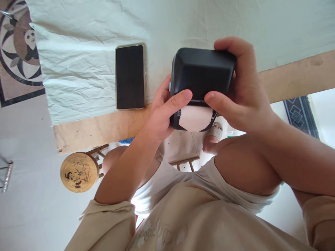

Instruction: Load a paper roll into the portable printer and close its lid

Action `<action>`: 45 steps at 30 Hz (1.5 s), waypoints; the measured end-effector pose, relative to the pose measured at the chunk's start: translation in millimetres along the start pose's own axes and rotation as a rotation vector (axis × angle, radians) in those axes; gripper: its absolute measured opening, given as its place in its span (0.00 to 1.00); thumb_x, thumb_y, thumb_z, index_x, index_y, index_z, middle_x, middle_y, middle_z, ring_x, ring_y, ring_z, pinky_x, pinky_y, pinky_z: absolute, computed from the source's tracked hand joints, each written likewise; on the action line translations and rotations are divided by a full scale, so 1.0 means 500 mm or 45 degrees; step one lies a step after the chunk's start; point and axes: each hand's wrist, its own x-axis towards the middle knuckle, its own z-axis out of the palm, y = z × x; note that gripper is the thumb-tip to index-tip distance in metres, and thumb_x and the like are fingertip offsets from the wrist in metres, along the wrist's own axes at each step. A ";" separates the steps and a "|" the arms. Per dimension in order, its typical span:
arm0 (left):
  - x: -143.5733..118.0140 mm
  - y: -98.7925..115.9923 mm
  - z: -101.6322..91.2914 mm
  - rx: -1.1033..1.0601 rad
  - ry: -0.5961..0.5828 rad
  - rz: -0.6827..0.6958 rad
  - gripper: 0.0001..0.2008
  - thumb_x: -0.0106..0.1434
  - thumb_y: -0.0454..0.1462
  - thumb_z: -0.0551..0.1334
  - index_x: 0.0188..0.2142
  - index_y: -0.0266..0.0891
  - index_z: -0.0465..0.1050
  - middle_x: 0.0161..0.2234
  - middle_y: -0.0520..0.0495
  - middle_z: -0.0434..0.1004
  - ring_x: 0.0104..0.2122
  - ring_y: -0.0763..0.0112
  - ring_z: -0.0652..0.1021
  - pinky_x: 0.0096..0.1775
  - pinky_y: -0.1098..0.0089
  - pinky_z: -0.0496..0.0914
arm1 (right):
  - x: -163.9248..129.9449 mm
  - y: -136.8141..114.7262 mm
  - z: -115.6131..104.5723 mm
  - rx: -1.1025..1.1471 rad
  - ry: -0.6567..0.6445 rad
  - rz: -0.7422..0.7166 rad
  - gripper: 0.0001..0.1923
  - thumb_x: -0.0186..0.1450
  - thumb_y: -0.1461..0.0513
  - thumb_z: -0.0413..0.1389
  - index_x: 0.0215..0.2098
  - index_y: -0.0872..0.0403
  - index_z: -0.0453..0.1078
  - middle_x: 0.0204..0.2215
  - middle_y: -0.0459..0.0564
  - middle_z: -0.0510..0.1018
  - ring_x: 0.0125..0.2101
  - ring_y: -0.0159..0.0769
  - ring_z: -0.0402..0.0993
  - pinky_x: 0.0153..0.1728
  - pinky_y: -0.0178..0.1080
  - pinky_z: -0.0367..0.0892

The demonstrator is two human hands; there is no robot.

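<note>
Between my two hands is a black label printer with rounded corners and partly covered lettering across its front. A pale, ragged-edged sticker or paper patch covers its lower face. My left hand grips the left side, thumb lying on the front. My right hand wraps round the right side, its thumb on the front and a finger over the top corner. The printer is held above the table's front edge; its back is hidden. To the left, a smartphone with a dark screen lies face up on the cloth.
A wrinkled pale green cloth covers the table, whose bare wooden edge runs along the front. Below it at left stands a round wooden stool with a panda picture. A panda-patterned panel shows at the far left. My legs are under the table edge.
</note>
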 end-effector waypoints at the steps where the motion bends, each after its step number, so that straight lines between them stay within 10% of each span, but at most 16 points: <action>1: 0.001 -0.001 -0.001 -0.008 0.001 0.006 0.07 0.60 0.37 0.60 0.36 0.37 0.67 0.26 0.51 0.68 0.21 0.83 0.69 0.23 0.81 0.62 | -0.001 0.001 0.000 -0.005 0.009 -0.003 0.35 0.63 0.49 0.52 0.61 0.50 0.43 0.53 0.49 0.58 0.37 0.15 0.59 0.33 0.22 0.61; 27: 0.010 -0.005 -0.036 0.112 -0.214 -0.028 0.12 0.60 0.41 0.63 0.41 0.38 0.67 0.30 0.51 0.70 0.25 0.80 0.73 0.26 0.78 0.67 | -0.004 0.021 0.014 0.089 -0.003 0.005 0.36 0.63 0.49 0.51 0.62 0.52 0.40 0.51 0.51 0.60 0.35 0.16 0.59 0.33 0.24 0.64; 40: 0.000 -0.002 0.012 -0.027 0.051 -0.080 0.13 0.65 0.43 0.55 0.42 0.34 0.68 0.41 0.41 0.75 0.51 0.63 0.75 0.50 0.69 0.71 | -0.008 0.034 0.010 0.006 0.034 -0.074 0.36 0.64 0.45 0.49 0.62 0.51 0.41 0.53 0.50 0.57 0.40 0.17 0.61 0.36 0.24 0.64; 45: 0.013 -0.007 -0.012 -0.049 -0.075 -0.141 0.20 0.66 0.49 0.52 0.45 0.36 0.70 0.47 0.43 0.75 0.57 0.64 0.71 0.53 0.71 0.70 | -0.013 0.025 0.009 -0.160 0.132 -0.106 0.34 0.65 0.46 0.49 0.63 0.50 0.44 0.56 0.48 0.56 0.46 0.22 0.64 0.34 0.24 0.64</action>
